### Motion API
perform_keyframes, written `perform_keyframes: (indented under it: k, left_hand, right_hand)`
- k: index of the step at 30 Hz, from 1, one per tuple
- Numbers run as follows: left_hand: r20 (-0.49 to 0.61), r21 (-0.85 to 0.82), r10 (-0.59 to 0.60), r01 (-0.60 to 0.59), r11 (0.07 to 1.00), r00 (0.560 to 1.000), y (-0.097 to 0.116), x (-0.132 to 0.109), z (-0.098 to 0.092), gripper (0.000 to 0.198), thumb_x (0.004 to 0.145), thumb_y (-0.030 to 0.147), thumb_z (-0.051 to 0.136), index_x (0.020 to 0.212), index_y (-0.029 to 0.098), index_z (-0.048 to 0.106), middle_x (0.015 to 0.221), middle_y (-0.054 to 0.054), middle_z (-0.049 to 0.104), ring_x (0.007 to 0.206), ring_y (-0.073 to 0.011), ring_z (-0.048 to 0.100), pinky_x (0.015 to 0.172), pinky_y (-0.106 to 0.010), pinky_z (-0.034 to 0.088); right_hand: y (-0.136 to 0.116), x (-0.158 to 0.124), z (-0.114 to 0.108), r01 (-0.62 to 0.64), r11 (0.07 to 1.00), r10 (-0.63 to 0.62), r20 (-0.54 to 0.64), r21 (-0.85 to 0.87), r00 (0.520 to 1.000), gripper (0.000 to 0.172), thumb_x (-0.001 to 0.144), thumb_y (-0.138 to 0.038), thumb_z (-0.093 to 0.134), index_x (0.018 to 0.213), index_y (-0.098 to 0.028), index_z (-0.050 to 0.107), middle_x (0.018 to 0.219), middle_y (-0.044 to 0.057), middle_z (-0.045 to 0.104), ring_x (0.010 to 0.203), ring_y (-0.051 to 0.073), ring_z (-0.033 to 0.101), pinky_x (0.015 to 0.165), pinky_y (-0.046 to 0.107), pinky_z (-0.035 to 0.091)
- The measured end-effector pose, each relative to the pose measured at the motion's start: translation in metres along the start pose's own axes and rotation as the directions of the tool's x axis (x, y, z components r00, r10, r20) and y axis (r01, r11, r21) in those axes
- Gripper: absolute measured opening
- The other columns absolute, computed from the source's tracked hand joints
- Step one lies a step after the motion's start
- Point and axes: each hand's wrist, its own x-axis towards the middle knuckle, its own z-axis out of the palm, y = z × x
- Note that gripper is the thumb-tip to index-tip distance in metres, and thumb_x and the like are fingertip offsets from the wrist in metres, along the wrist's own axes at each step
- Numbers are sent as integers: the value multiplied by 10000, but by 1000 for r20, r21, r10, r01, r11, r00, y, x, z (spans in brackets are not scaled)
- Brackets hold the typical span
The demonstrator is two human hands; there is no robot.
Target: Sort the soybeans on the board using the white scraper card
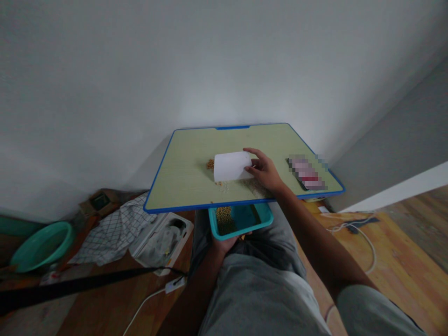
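My right hand (264, 170) rests on the small green table (189, 177) and grips the right end of a white card (231, 166) that stands on the tabletop. A few tan beans (210, 164) lie at the card's left end, and more are scattered below it. Below the table's front edge my left hand (227, 242) holds a teal tray (241, 220) from underneath. A heap of beans lies in the tray's left part.
A phone-like object (307, 173) lies at the table's right side. On the wooden floor to the left are a green basin (42, 245), a checked cloth (115, 228) and a white box (163, 238). Cables run across the floor on both sides.
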Motion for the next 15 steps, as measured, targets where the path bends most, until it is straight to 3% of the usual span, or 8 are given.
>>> perform_keyframes:
  k: [15]
  left_hand:
    - [18, 5, 7, -7, 1000, 1000, -2, 0, 2, 618, 1081, 617, 358, 1339, 295, 819, 1498, -135, 752, 1265, -397, 734, 997, -722, 588]
  right_hand:
    - [3, 1, 1, 26, 1000, -26, 46, -3, 999, 666, 885, -363, 803, 1503, -282, 570, 964, 19, 730, 697, 160, 601, 612, 282, 431]
